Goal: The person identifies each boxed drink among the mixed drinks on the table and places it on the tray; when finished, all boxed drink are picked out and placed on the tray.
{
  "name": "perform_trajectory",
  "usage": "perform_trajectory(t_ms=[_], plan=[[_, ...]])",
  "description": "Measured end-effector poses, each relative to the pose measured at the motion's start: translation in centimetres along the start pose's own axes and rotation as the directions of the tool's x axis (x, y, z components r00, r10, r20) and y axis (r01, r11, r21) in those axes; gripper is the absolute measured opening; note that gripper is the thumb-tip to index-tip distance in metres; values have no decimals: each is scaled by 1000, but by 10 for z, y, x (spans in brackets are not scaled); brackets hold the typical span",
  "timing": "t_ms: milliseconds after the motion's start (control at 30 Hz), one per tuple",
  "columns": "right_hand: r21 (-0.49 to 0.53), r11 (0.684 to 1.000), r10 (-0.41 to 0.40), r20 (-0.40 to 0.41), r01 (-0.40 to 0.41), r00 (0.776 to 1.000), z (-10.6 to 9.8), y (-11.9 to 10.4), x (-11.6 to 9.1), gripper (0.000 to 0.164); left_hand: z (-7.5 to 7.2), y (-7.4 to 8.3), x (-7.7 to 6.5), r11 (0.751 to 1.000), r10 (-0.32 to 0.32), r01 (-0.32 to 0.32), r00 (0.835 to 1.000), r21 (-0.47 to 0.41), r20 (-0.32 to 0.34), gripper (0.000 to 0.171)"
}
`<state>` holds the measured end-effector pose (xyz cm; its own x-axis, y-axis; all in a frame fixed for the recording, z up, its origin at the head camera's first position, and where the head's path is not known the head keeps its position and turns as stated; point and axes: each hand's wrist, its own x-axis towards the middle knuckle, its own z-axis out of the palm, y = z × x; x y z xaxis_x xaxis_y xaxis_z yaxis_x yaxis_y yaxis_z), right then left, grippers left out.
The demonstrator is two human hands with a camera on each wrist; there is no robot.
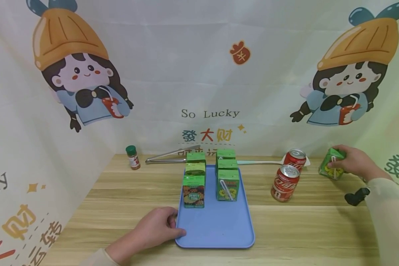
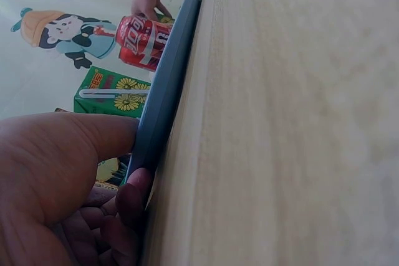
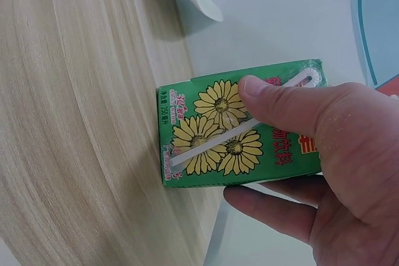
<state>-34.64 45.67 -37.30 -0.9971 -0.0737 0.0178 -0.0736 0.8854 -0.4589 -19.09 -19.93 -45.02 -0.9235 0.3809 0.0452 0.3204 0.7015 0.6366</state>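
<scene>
My left hand (image 1: 157, 227) grips the left edge of a blue tray (image 1: 216, 234), its thumb over the rim; in the left wrist view the fingertips (image 2: 132, 200) curl at the tray's edge. Two rows of green drink cartons stand on the tray's far half, a left row (image 1: 194, 195) and a right row (image 1: 227, 186). At the far right of the table, my right hand (image 1: 359, 162) holds another green drink carton (image 3: 212, 129) with yellow flowers and a wrapped straw on its front. The thumb lies across that front, and the fingers are partly hidden behind the carton.
Two red soda cans, a near one (image 1: 285, 183) and a far one (image 1: 295, 158), stand between tray and right hand. Behind the tray lie metal tongs (image 1: 166, 161) and a pale-handled utensil (image 1: 259, 162). A green-capped spice jar (image 1: 133, 158) is back left. A printed curtain (image 1: 206, 74) closes the back.
</scene>
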Motion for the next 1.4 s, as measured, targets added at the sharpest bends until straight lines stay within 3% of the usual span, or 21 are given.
perform_trajectory(t_ms=[733, 1400], plan=[[-71, 997, -43, -23, 41, 999, -14, -13, -22, 75, 0, 0, 0, 1000, -16, 16, 1000, -10, 21, 34], [-110, 991, -88, -90, 78, 992, -33, -62, -28, 75, 0, -2, 1, 1000, -14, 15, 1000, -13, 18, 33]])
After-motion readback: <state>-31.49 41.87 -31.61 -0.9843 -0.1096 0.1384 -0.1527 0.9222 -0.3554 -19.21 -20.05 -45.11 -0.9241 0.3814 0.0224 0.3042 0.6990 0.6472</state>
